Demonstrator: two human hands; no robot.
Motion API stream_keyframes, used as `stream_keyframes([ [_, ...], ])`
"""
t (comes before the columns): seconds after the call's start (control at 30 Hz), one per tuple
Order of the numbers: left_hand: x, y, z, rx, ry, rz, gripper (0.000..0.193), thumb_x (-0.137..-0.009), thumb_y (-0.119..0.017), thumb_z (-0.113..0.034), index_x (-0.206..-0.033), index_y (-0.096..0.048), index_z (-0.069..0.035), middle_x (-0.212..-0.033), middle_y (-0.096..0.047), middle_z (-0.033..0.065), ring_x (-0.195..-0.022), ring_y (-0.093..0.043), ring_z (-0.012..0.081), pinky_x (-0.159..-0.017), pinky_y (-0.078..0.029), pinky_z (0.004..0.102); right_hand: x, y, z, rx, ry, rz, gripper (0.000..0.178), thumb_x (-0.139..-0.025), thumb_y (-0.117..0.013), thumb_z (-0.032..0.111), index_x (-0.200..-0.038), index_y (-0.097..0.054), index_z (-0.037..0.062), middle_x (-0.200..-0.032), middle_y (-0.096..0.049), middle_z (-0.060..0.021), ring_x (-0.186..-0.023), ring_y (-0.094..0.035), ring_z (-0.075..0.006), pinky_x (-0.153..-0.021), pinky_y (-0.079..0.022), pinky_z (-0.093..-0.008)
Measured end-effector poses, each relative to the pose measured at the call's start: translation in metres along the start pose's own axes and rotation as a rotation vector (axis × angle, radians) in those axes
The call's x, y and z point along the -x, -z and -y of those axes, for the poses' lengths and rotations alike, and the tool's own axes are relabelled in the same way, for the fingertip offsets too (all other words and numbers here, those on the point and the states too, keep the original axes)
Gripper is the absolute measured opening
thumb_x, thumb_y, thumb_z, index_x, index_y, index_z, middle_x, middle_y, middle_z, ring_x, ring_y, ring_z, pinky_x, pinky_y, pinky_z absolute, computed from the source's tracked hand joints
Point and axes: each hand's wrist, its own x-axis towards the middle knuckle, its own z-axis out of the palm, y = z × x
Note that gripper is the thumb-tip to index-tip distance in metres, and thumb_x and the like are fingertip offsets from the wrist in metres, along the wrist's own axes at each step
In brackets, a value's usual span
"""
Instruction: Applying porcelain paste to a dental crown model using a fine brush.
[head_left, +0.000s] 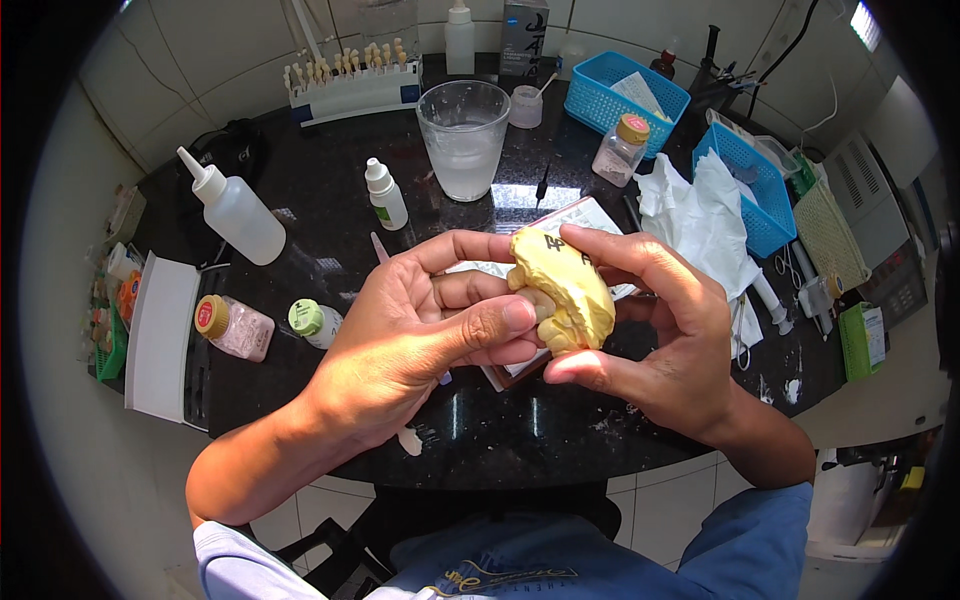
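Held up over the near middle of the table is a yellow dental cast (568, 285), with dark handwriting on its upper part and tooth shapes along its lower left side. My left hand (440, 320) grips it from the left, the thumb pressing by a pale, tooth-coloured piece (541, 303) at the cast's teeth. From the right, my right hand (655, 320) holds the cast between its fingers on top and the thumb beneath. Behind the cast lies a flat book or pad (588, 218), partly hidden by my hands.
A glass of cloudy liquid (463, 145) stands behind my hands. To the left are a squeeze bottle (238, 215), a dropper bottle (385, 196) and a jar of pink powder (236, 328). At the right lie crumpled white tissue (697, 215), blue baskets (765, 195) and a syringe (771, 303).
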Motion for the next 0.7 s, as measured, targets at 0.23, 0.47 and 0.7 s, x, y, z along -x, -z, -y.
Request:
stream_keyframes([
  [0.23,-0.0002,0.0008,-0.0014,0.075,0.019,0.043,0.051,-0.088,-0.068,-0.007,-0.129,-0.04,0.005,-0.107,-0.065,0.0196,-0.094,-0.068,0.0208,-0.082,-0.059,0.0272,-0.0006,0.0021,0.0013,0.029,-0.028,0.031,0.068,-0.067,-0.087,0.02,-0.125,-0.057,-0.0004,-0.109,-0.063,-0.0121,-0.096,-0.065,-0.0169,-0.074,-0.061,-0.028],
  [0.47,-0.0015,-0.0006,0.001,0.031,-0.003,0.035,0.06,-0.087,-0.069,-0.007,-0.133,-0.033,0.005,-0.11,-0.064,0.0188,-0.096,-0.068,0.0214,-0.078,-0.061,0.0272,0.0024,0.0036,-0.0022,0.121,0.046,0.012,0.079,-0.063,-0.089,0.024,-0.127,-0.053,-0.0028,-0.111,-0.059,-0.0118,-0.1,-0.062,-0.0173,-0.079,-0.058,-0.0279],
  [0.7,0.0021,-0.0004,-0.0009,-0.001,-0.043,0.03,0.058,-0.086,-0.07,-0.01,-0.132,-0.037,0.004,-0.105,-0.067,0.0152,-0.094,-0.068,0.0174,-0.079,-0.058,0.0264,0.0002,-0.0012,0.0007,0.121,0.156,-0.023,0.07,-0.065,-0.087,0.014,-0.124,-0.054,-0.0048,-0.115,-0.059,-0.0176,-0.099,-0.065,-0.0221,-0.074,-0.061,-0.0297],
])
